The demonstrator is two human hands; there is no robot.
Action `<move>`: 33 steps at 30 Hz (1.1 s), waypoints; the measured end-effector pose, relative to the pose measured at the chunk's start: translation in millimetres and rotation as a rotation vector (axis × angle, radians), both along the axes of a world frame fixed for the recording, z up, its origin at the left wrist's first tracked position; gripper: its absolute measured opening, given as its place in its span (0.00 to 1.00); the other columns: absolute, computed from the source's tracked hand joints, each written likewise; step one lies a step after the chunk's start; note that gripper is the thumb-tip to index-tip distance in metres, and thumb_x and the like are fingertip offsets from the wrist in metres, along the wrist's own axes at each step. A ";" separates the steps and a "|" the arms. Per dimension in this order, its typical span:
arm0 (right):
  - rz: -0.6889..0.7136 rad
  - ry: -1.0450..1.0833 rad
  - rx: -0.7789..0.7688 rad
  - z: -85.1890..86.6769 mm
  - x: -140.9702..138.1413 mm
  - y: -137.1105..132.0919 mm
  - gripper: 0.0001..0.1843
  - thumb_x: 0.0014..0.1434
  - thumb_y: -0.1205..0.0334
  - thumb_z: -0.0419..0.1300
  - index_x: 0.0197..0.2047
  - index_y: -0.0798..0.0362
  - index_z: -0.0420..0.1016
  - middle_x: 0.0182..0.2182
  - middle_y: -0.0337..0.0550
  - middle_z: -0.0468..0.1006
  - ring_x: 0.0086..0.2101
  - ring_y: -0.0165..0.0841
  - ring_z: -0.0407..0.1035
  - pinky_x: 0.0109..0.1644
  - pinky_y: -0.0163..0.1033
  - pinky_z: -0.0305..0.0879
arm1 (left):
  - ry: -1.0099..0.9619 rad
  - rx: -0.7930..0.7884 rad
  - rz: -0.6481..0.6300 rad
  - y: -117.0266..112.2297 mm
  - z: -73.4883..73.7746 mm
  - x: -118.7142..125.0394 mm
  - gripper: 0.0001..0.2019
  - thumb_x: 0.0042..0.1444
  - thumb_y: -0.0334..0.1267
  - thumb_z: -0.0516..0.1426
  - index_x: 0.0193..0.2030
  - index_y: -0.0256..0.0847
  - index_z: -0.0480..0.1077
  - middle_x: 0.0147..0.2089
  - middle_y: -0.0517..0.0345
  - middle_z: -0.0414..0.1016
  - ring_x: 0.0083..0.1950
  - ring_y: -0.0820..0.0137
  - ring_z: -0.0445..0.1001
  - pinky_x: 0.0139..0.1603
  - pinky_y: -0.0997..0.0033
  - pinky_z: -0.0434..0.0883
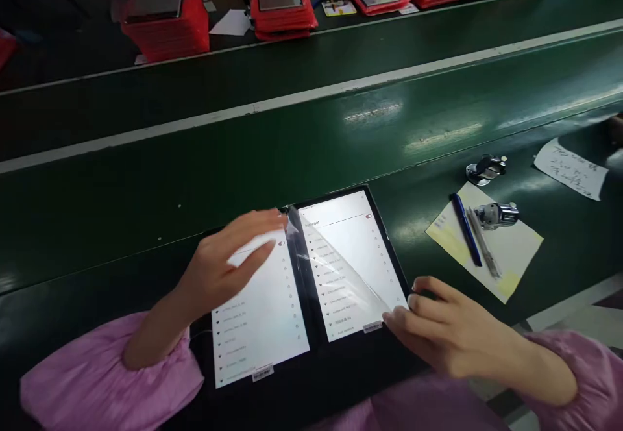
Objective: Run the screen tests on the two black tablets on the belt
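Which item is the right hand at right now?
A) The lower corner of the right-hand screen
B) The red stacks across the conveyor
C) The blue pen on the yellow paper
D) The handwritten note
A: the right hand rests at the lower corner of the right-hand screen, where clear film lifts away.

Your left hand (228,262) hovers with its fingers spread over the left of two black-framed tablets (257,327), which lie side by side on a dark green conveyor belt (243,158) — both screens showing white network lists. Your right hand (450,330) sits at the lower corner of the right tablet (350,269), where a clear glossy plastic film (341,256) lifts across the screen. Nearby, a slim blue pen (466,230) lies on a pale yellow paper sheet (506,269).
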State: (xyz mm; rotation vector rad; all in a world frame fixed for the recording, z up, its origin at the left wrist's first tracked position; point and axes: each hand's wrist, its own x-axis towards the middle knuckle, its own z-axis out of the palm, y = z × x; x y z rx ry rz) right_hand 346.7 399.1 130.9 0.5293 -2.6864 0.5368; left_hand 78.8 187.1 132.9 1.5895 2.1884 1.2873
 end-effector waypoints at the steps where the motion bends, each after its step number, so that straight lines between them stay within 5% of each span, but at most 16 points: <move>1: -0.004 0.020 -0.036 -0.6 -9.3 4.1 0.14 0.73 0.70 0.58 0.43 0.43 0.83 0.26 0.37 0.75 0.25 0.33 0.63 0.33 0.42 0.63 | 0.016 -0.018 0.087 4.3 -0.4 1.8 0.12 0.65 0.44 0.58 0.51 0.47 0.78 0.51 0.60 0.83 0.53 0.60 0.83 0.55 0.54 0.82; 4: -0.043 0.094 -0.196 -10.2 -50.1 21.9 0.17 0.76 0.63 0.56 0.35 0.47 0.82 0.26 0.40 0.71 0.27 0.33 0.65 0.30 0.42 0.60 | 0.132 -0.030 0.221 5.1 2.2 14.7 0.14 0.67 0.44 0.57 0.56 0.45 0.75 0.54 0.62 0.82 0.53 0.62 0.82 0.57 0.56 0.80; 9: -0.291 0.109 -0.535 -38.9 -111.2 54.4 0.18 0.71 0.46 0.63 0.37 0.51 0.80 0.34 0.42 0.70 0.32 0.33 0.66 0.33 0.40 0.64 | 0.271 -0.008 0.150 -36.9 5.8 41.8 0.22 0.64 0.35 0.61 0.64 0.57 0.70 0.55 0.67 0.81 0.55 0.61 0.81 0.70 0.50 0.72; 12: -0.400 0.023 -0.805 -43.9 -117.8 60.6 0.19 0.68 0.43 0.65 0.37 0.51 0.76 0.34 0.39 0.72 0.29 0.29 0.63 0.32 0.38 0.63 | 0.269 -0.073 0.103 -69.6 -3.9 56.4 0.30 0.64 0.38 0.62 0.71 0.63 0.62 0.55 0.65 0.80 0.53 0.60 0.80 0.71 0.47 0.70; 16: -0.410 -0.087 -0.976 -41.0 -102.7 54.7 0.21 0.68 0.41 0.64 0.39 0.50 0.69 0.32 0.37 0.71 0.29 0.29 0.64 0.31 0.36 0.60 | 0.240 -0.133 0.093 -88.6 -23.2 66.4 0.26 0.66 0.41 0.60 0.70 0.60 0.64 0.55 0.60 0.80 0.54 0.57 0.80 0.69 0.48 0.71; 20: -0.423 -0.092 -0.951 -37.5 -86.0 46.4 0.22 0.68 0.39 0.63 0.39 0.50 0.68 0.32 0.37 0.71 0.30 0.29 0.66 0.32 0.36 0.63 | 0.142 -0.235 0.088 -66.5 -27.1 52.8 0.26 0.67 0.48 0.57 0.71 0.55 0.62 0.66 0.55 0.72 0.65 0.51 0.72 0.72 0.42 0.65; 23: -0.425 -0.076 -0.899 -33.3 -73.5 39.6 0.18 0.71 0.44 0.62 0.39 0.51 0.68 0.33 0.36 0.72 0.31 0.29 0.66 0.33 0.35 0.63 | -0.025 -0.349 0.134 -29.1 -19.6 30.0 0.33 0.69 0.57 0.50 0.75 0.45 0.54 0.72 0.46 0.64 0.70 0.47 0.65 0.71 0.37 0.62; 26: -0.408 -0.074 -0.797 -29.3 -55.4 32.8 0.13 0.74 0.50 0.60 0.42 0.50 0.69 0.34 0.38 0.73 0.32 0.29 0.69 0.36 0.35 0.66 | -0.049 -0.392 0.103 8.2 -15.5 6.4 0.34 0.70 0.59 0.44 0.74 0.39 0.57 0.70 0.45 0.66 0.72 0.46 0.61 0.73 0.28 0.50; 30: -0.270 -0.082 -0.633 -30.4 -19.0 24.1 0.13 0.78 0.52 0.53 0.51 0.52 0.70 0.41 0.46 0.78 0.38 0.33 0.74 0.42 0.39 0.69 | 0.034 -0.418 0.054 28.0 -23.1 -12.3 0.34 0.69 0.61 0.42 0.73 0.45 0.62 0.64 0.51 0.75 0.71 0.46 0.60 0.73 0.22 0.32; 33: -0.147 -0.081 -0.465 -39.9 10.5 10.4 0.22 0.80 0.47 0.45 0.53 0.55 0.73 0.38 0.48 0.80 0.38 0.35 0.74 0.46 0.43 0.66 | -0.003 -0.307 0.103 30.9 -31.8 -14.5 0.27 0.67 0.61 0.50 0.65 0.53 0.71 0.55 0.55 0.81 0.64 0.46 0.68 0.71 0.18 0.34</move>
